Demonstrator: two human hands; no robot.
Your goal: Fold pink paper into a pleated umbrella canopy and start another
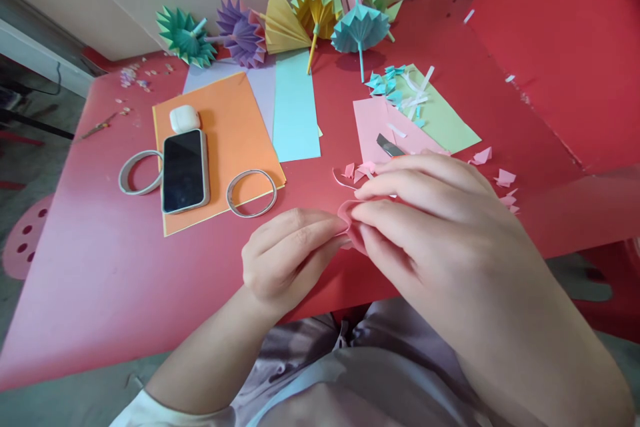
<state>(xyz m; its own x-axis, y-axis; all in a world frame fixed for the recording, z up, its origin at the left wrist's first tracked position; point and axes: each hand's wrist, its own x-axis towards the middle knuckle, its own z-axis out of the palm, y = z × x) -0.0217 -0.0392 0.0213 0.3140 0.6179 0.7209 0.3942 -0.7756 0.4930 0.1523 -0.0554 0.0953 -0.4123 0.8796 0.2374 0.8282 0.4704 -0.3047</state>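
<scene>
My left hand (pixel 287 253) and my right hand (pixel 425 227) meet over the near edge of the red table (pixel 100 260). Both pinch a small folded piece of pink paper (pixel 349 217), most of it hidden under my right fingers. Pink paper scraps (pixel 357 170) lie just beyond my fingers. A pink sheet (pixel 373 123) with a dark cutter blade (pixel 387 145) on it lies behind my right hand.
A phone (pixel 184 170) and a white earbud case (pixel 184 119) rest on an orange sheet (pixel 235 120), with two tape rings (pixel 140 172) beside it. A light blue sheet (pixel 295 107), a green sheet (pixel 445 120) and several folded paper umbrellas (pixel 360 27) stand farther back.
</scene>
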